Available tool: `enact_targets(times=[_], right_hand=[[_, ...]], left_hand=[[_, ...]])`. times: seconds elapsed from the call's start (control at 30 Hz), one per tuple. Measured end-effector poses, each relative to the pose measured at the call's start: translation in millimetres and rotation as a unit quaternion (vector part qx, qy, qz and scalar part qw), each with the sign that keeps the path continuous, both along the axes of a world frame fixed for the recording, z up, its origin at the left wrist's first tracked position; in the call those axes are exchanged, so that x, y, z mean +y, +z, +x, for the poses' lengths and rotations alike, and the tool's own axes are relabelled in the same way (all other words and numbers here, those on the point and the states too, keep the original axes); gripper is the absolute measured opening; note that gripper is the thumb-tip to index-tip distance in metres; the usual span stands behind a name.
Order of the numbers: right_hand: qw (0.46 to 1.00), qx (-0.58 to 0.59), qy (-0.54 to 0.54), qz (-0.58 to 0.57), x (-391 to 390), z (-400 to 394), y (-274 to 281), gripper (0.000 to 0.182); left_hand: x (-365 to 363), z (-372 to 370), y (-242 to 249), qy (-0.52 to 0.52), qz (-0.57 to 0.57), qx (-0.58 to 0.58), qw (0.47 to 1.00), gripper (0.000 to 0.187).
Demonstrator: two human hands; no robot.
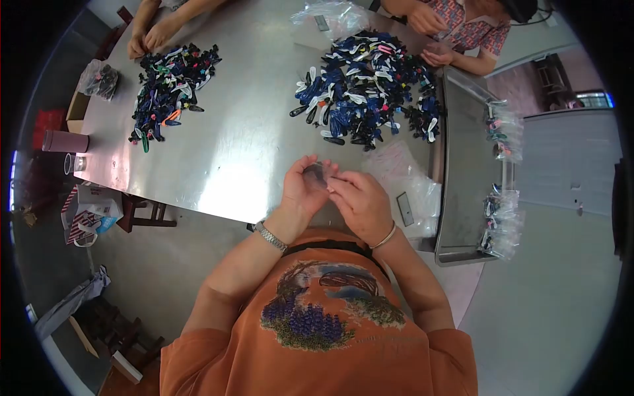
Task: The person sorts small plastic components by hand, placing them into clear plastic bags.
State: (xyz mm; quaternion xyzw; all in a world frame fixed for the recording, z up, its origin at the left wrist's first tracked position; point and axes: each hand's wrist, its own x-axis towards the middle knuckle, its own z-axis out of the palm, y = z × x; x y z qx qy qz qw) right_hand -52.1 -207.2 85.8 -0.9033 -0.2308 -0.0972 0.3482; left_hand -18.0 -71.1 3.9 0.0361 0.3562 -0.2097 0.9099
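In the head view a small clear plastic bag [317, 175] with something dark in it is held between my two hands, in front of my body at the table's near edge. My left hand [299, 193] is closed around the bag from the left. The fingers of my right hand [360, 201] pinch its right side. What exactly lies inside the bag cannot be made out. Beyond my hands spreads a large pile of hair clips [356, 86], dark blue, black and white. Flat clear bags [389, 165] and a dark rectangular piece [405, 208] lie right of my right hand.
A second clip pile [172, 82] sits at the left, near one person's hands [155, 36]. Another person's hands [432, 36] are at the far right. A metal tray [456, 254] with filled bags [502, 221] over its edge stands right. A pink cup [66, 141] stands left.
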Motion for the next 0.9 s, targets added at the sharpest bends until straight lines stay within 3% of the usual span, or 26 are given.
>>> enact_targets(times=[0.07, 0.13, 0.17, 0.27, 0.3, 0.37, 0.47, 0.53, 0.67, 0.73, 0.9], right_hand=[[0.999, -0.030, -0.010, -0.013, -2, 2, 1, 0.024], [0.990, 0.050, -0.121, 0.044, -14, 8, -14, 0.022], [0.990, 0.049, -0.123, 0.044, -21, 15, -24, 0.022], [0.981, 0.084, -0.174, -0.030, -38, 50, -60, 0.021], [0.980, 0.033, -0.185, -0.067, -40, 62, -70, 0.020], [0.975, -0.019, -0.195, -0.102, -41, 81, -86, 0.020], [0.948, 0.007, -0.283, -0.144, -35, 92, -97, 0.021], [0.973, 0.086, -0.206, -0.066, -33, 93, -98, 0.024], [0.970, 0.107, -0.218, 0.033, -36, 95, -101, 0.026], [0.947, 0.167, -0.234, 0.146, -42, 93, -100, 0.023], [0.891, 0.279, -0.220, 0.281, -54, 89, -88, 0.025]], left_hand=[[6, -6, -2, -0.015, -0.023, -0.022, 0.999, 0.020], [9, -7, 4, 0.015, -0.045, -0.001, 0.999, 0.021], [10, -9, 8, 0.045, -0.065, 0.022, 0.997, 0.022], [1, -17, 14, 0.035, -0.088, -0.028, 0.995, 0.024], [-4, -23, 16, 0.034, -0.088, -0.029, 0.995, 0.024], [-10, -31, 18, -0.078, -0.077, -0.013, 0.994, 0.025], [4, -21, 7, -0.040, -0.075, -0.007, 0.996, 0.024], [13, -16, 8, -0.005, -0.037, 0.005, 0.999, 0.022], [18, -15, 9, 0.002, -0.046, 0.012, 0.999, 0.019], [16, -17, 5, -0.007, -0.061, 0.015, 0.998, 0.019], [11, -14, 0, -0.020, -0.056, 0.004, 0.998, 0.018]])
